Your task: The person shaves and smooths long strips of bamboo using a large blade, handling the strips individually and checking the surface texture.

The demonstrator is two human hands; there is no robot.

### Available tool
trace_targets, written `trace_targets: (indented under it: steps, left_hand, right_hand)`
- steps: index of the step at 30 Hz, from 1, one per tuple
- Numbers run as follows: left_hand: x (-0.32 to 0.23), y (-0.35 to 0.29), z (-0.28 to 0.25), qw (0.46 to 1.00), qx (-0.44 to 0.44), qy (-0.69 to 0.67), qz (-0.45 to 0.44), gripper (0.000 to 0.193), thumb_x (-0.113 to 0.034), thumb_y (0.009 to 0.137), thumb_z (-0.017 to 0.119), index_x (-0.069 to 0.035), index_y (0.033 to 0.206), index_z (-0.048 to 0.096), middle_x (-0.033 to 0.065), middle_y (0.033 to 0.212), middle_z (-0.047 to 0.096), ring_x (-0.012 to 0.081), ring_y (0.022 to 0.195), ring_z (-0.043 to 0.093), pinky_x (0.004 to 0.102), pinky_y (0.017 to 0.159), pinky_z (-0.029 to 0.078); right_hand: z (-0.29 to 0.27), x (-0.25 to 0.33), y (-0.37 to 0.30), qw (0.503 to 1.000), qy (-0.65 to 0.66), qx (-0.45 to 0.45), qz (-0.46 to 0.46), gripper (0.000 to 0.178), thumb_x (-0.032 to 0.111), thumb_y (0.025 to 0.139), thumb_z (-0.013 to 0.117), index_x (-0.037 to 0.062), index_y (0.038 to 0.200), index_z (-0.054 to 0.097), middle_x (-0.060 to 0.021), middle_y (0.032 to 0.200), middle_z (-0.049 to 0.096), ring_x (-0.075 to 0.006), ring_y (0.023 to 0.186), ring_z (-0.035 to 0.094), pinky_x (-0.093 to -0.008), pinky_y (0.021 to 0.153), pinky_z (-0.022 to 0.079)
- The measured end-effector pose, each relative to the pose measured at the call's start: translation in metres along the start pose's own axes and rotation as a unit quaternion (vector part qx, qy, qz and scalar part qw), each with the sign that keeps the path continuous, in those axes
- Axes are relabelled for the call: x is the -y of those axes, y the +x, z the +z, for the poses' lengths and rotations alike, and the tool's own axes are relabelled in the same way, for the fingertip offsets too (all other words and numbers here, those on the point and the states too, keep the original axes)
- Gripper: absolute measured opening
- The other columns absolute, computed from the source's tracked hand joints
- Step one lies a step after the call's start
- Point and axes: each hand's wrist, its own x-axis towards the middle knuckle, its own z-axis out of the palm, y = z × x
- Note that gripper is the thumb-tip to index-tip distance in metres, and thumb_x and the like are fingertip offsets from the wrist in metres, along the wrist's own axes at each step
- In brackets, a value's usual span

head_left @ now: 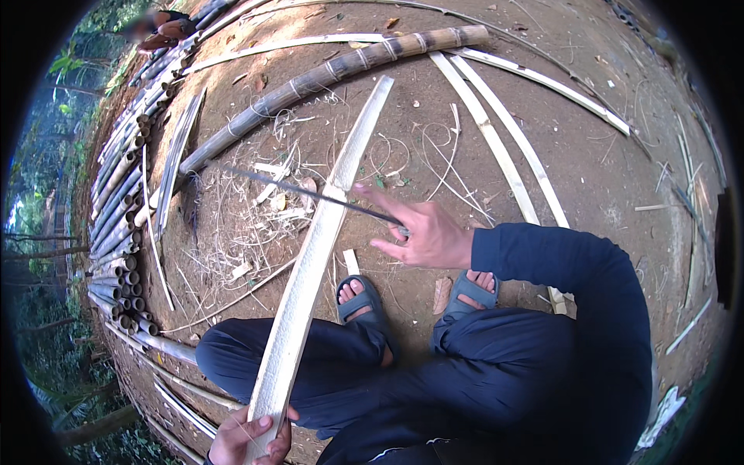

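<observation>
- At far left, stacked bamboo poles [116,221] are seen, well apart from the hands.
- Now the left hand [252,438]: the near end of the strip is grasped in its fingers; were that hold loosened, the strip could be twisted under the blade.
- Slanting up past the left trouser leg [230,349], the split bamboo strip [308,267] is held out over the ground [597,186]; with its far end seemingly unsupported, it could be swung by a hard push.
- Across it, the long knife [294,188] is angled; contact cannot be confirmed, but a skid could be caused by a shallow angle.
- And the right hand [425,234]: the knife is gripped, index finger outstretched beside the blade, so a nick could be suffered.
- No brand, label or writing can be read.
</observation>
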Motion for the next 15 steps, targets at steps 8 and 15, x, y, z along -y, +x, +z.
trace_targets:
  steps: [8, 15]
  left_hand:
    - [-0.003, -0.012, 0.002, 0.998, -0.016, 0.019, -0.053, 0.044, -0.018, 0.097, 0.053, 0.015, 0.123, 0.043, 0.0185, 0.070, 0.049, 0.0239, 0.045, 0.051, 0.0414, 0.041, 0.050]
    - [-0.038, -0.035, -0.005, 0.979, 0.056, 0.138, 0.136, 0.094, -0.066, 0.096, 0.029, 0.022, 0.127, 0.038, 0.0394, 0.076, 0.059, 0.0405, 0.052, 0.064, 0.0549, 0.050, 0.058]
  right_hand:
    - [0.015, 0.022, 0.012, 0.989, -0.031, 0.141, -0.021, 0.072, 0.024, 0.079, 0.073, 0.0137, 0.145, 0.045, -0.0200, 0.067, 0.064, -0.0364, 0.060, 0.067, -0.0469, 0.061, 0.056]
    - [0.011, 0.026, 0.058, 0.990, -0.074, 0.050, -0.113, 0.044, 0.028, 0.085, 0.069, 0.0085, 0.125, 0.062, -0.0209, 0.067, 0.065, -0.0353, 0.062, 0.068, -0.0460, 0.064, 0.057]
